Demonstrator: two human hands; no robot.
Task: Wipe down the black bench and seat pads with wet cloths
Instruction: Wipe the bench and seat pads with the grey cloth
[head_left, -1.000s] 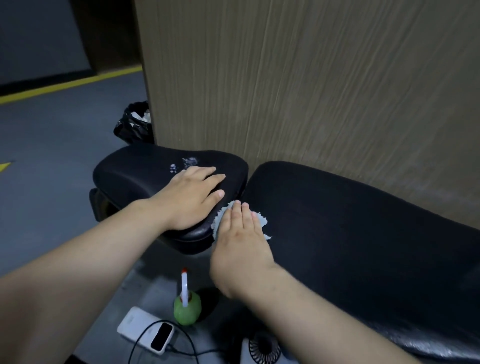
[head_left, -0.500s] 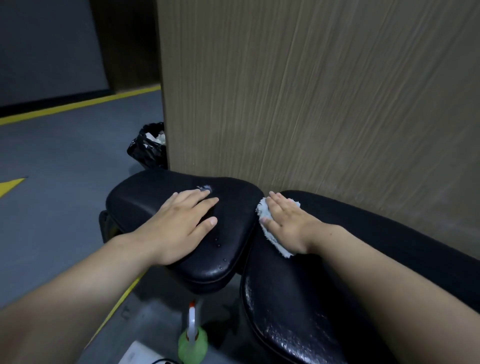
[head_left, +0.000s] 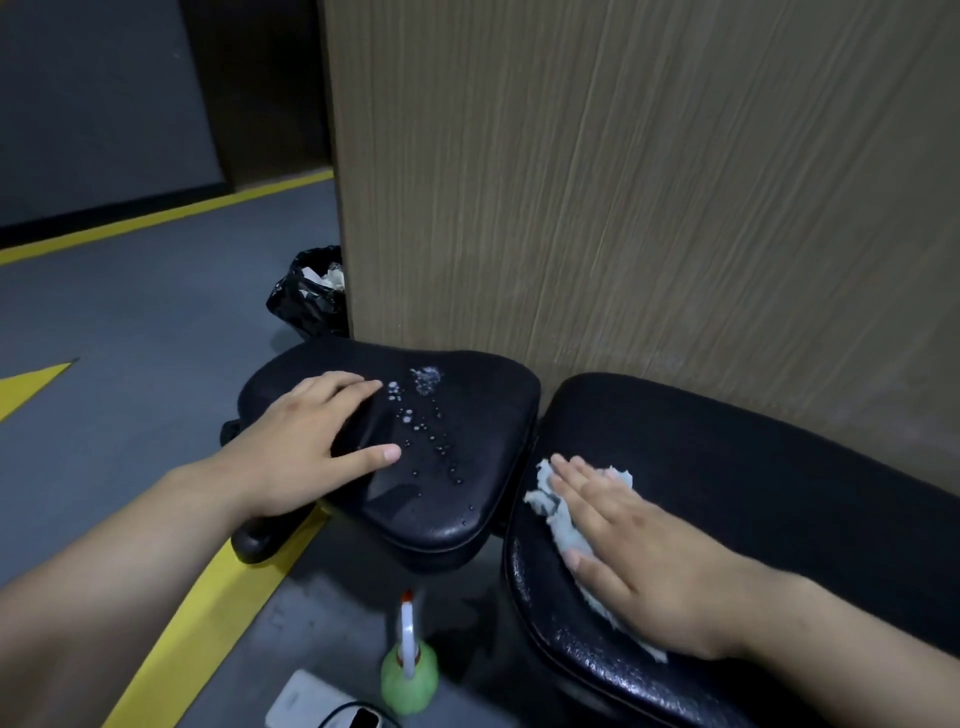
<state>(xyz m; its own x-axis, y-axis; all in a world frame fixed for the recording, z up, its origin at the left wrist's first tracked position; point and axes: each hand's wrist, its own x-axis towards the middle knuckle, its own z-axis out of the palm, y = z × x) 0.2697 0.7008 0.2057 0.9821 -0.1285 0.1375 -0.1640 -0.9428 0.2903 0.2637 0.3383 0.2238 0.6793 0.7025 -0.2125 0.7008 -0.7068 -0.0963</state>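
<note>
Wiping the near end of the black bench (head_left: 779, 467) with a cloth (head_left: 563, 525) pressed under the flat right hand (head_left: 639, 566), steadying the seat pad (head_left: 467, 499) with the flat, empty left hand (head_left: 306, 447) — leaving its droplets (head_left: 427, 378), apparently, for wiping next.

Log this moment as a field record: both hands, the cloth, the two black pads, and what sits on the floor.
left hand: rests flat on the seat pad, holds nothing
right hand: fingers straight, presses the cloth onto the bench pad
cloth: pale, crumpled, near the bench pad's left end, partly under the hand
seat pad: water droplets beyond the left hand, not yet wiped
floor: green spray bottle below the gap between the pads; black trash bag by the wood panel corner
</note>
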